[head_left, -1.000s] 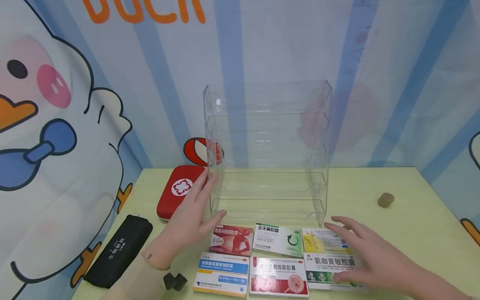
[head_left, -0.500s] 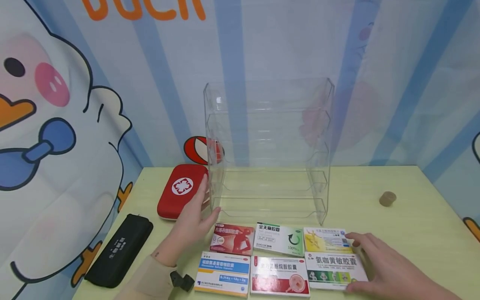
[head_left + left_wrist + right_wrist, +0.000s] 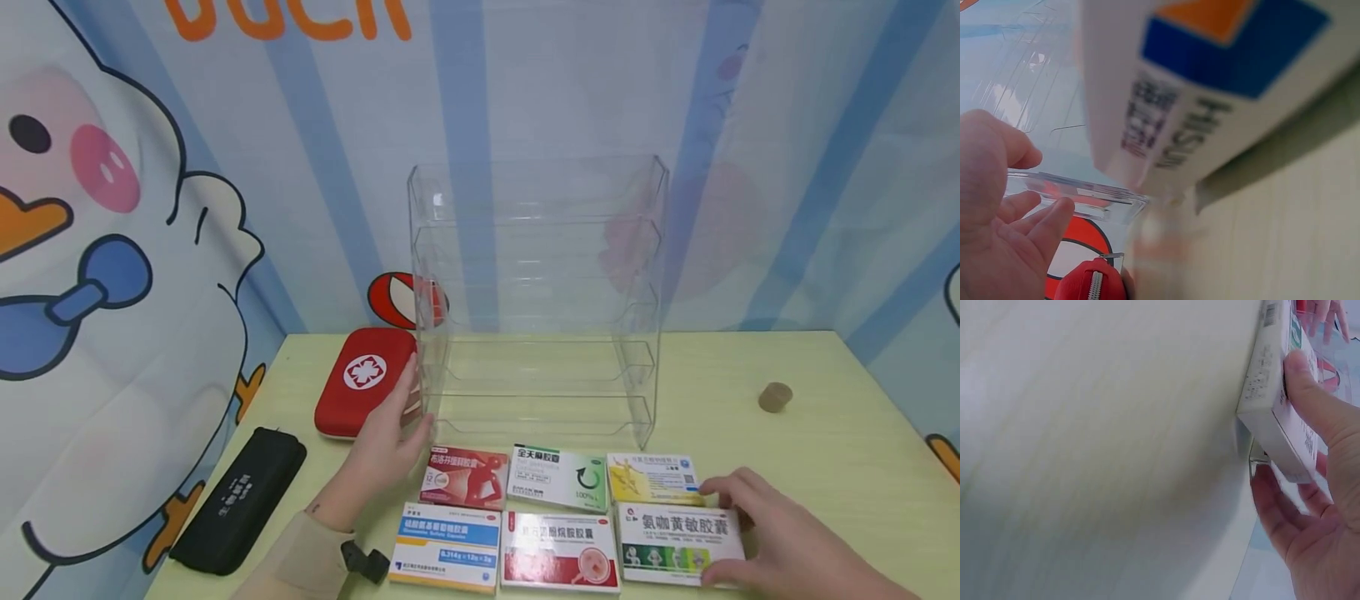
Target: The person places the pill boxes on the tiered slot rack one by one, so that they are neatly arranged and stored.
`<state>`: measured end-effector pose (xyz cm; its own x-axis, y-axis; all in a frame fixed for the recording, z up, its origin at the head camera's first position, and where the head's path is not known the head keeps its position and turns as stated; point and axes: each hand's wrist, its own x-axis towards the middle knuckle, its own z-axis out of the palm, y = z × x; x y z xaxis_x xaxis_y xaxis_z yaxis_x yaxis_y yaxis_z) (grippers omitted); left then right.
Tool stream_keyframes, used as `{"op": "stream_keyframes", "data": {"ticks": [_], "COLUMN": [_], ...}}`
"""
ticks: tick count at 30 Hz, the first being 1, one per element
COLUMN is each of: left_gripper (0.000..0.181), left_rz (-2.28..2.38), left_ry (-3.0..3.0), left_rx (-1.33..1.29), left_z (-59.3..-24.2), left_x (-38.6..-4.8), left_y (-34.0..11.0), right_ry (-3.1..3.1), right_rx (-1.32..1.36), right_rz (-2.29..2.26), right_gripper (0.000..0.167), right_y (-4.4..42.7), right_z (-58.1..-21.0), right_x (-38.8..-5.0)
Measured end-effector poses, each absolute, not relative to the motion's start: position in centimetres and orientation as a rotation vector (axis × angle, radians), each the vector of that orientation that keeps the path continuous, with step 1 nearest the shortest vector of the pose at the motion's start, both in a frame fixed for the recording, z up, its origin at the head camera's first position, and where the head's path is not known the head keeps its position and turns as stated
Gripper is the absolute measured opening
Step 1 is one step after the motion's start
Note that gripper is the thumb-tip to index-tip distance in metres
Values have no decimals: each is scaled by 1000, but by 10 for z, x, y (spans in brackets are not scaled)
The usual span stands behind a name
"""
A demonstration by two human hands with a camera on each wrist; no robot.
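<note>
My right hand (image 3: 780, 537) grips the right end of a white medicine box (image 3: 675, 546) with a green picture strip, at the front right of the box rows. In the right wrist view, the thumb lies on this white box (image 3: 1282, 419) and the fingers curl at its other side. A yellow-and-white medicine box (image 3: 651, 481) lies just behind it. My left hand (image 3: 382, 446) is at the lower left side of a clear acrylic tiered rack (image 3: 536, 396). Its fingers extend along the side panel, the thumb near the front corner; contact is unclear.
Other medicine boxes lie before the rack: red (image 3: 465, 479), green-and-white (image 3: 557, 479), blue-and-white (image 3: 444, 548) and red-and-white (image 3: 558, 552). A red first-aid case (image 3: 352, 408) and black pouch (image 3: 240, 500) lie left. A small brown cylinder (image 3: 775, 397) stands right.
My right hand has come down onto the white medicine box and taken hold of it; the box has shifted slightly right. My left hand has lowered slightly, its thumb drawing back toward the rack's corner.
</note>
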<state>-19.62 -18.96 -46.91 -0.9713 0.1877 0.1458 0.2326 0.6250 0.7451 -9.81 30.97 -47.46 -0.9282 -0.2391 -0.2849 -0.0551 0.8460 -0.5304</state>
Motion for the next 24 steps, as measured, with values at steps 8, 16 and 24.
{"op": "stream_keyframes", "data": {"ticks": [8,16,24], "left_gripper": [102,99,97], "left_rz": [-1326,-1387,-1427], "left_ry": [-2768,-2754,-2726], "left_rx": [-363,-347,-340], "left_z": [-472,-475,-477], "left_x": [-198,-198,-197], "left_y": [-191,-191,-191], "right_ry": [2752,3047,3252], "right_rx": [-627,-974,-1185], "right_rz": [-1101,-1401,-1405], "right_gripper": [39,55,52], "right_y": [321,293,244], "right_z": [-463,-420,-352], "right_x": [-103,-122,-172]}}
